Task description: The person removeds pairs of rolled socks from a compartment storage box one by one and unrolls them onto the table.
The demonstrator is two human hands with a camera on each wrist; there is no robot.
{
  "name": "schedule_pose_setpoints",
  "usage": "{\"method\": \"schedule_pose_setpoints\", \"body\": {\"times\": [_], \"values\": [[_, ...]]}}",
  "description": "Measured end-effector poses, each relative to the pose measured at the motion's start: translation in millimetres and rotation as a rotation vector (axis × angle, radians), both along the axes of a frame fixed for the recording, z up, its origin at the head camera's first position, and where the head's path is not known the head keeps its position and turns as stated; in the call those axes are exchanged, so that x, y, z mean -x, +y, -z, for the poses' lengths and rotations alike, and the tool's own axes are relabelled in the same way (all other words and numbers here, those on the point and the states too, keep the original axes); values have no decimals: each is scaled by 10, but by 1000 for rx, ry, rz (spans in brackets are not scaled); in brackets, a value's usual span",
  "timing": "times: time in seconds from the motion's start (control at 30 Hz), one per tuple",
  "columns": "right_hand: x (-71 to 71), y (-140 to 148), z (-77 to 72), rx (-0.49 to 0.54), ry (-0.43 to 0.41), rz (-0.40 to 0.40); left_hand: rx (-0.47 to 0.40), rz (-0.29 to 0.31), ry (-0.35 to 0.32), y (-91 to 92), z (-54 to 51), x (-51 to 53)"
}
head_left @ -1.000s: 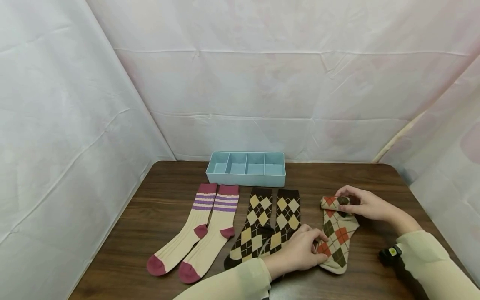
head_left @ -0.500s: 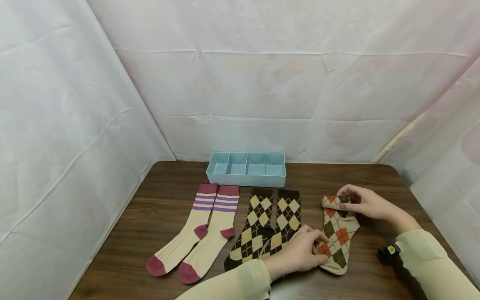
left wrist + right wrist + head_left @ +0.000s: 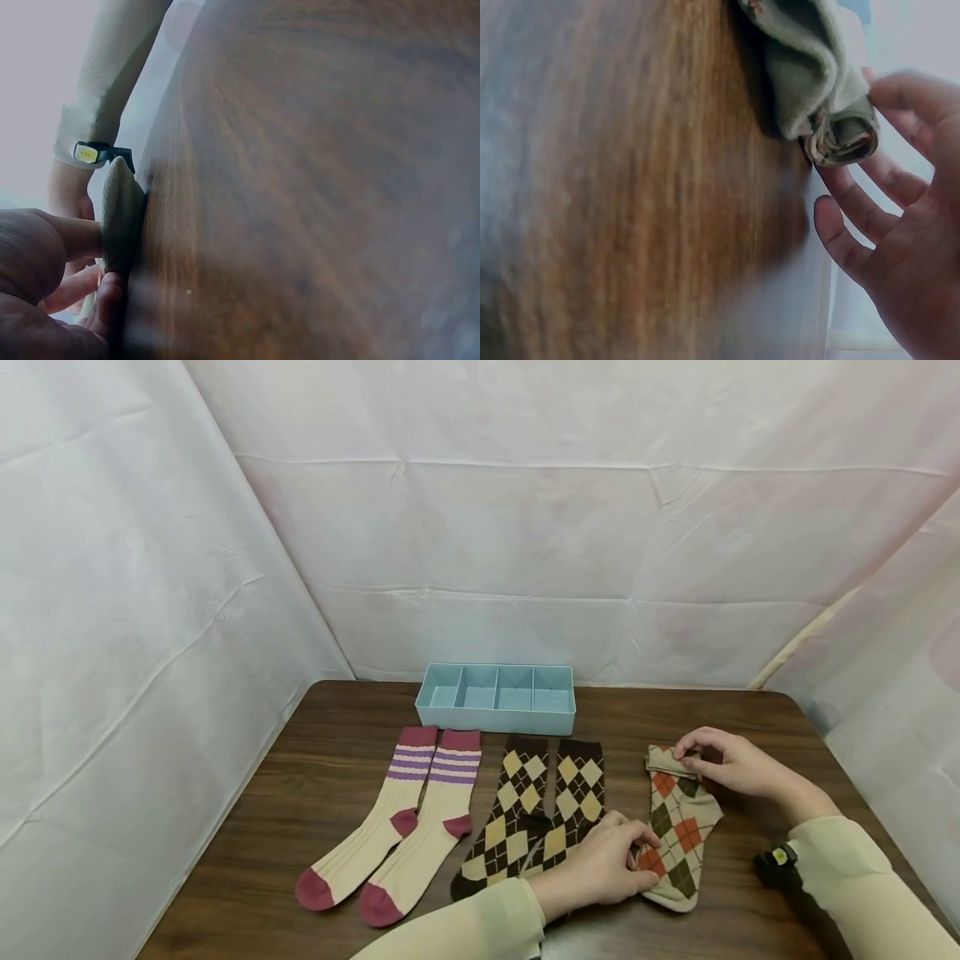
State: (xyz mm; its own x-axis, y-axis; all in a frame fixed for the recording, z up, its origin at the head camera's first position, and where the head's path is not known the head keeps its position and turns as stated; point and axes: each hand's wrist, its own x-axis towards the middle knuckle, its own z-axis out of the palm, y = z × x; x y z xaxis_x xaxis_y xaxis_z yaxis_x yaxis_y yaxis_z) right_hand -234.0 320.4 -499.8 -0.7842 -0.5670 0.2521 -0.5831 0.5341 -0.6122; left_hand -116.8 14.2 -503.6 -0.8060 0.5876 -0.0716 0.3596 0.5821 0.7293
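A beige argyle sock (image 3: 684,831) with orange and olive diamonds lies at the right of the table, toe towards me. Whether a second sock lies under it I cannot tell. Its cuff end is turned over into a roll (image 3: 845,139), seen end-on in the right wrist view. My right hand (image 3: 723,766) holds this roll between thumb and fingers. Down by the toe, my left hand (image 3: 606,860) has thumb and fingertips on the sock's edge. In the left wrist view the thumb (image 3: 79,238) touches the rounded beige toe (image 3: 121,214), with a finger below.
Two dark brown argyle socks (image 3: 513,806) lie flat beside my left hand, partly under that forearm. Further left are two cream socks (image 3: 408,860) with maroon toes and purple stripes. A light blue four-section box (image 3: 495,721) stands at the back of the wooden table (image 3: 337,710).
The cuff end has been turned over further: a plain beige band now shows where diamonds showed before. My right fingers have shifted slightly with it; my left hand stays at the toe.
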Motion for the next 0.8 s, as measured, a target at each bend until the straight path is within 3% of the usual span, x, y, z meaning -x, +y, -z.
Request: {"method": "schedule_pose_setpoints", "body": {"times": [0.37,0.53,0.8], "values": [[14,49,-6,-21,-131,59,5,8,11,-3,9,8],[44,61,-5,17,-193,46,25,24,30,-5,9,8],[37,135,-38,-31,-198,44,65,83,50,-12,27,26]]}}
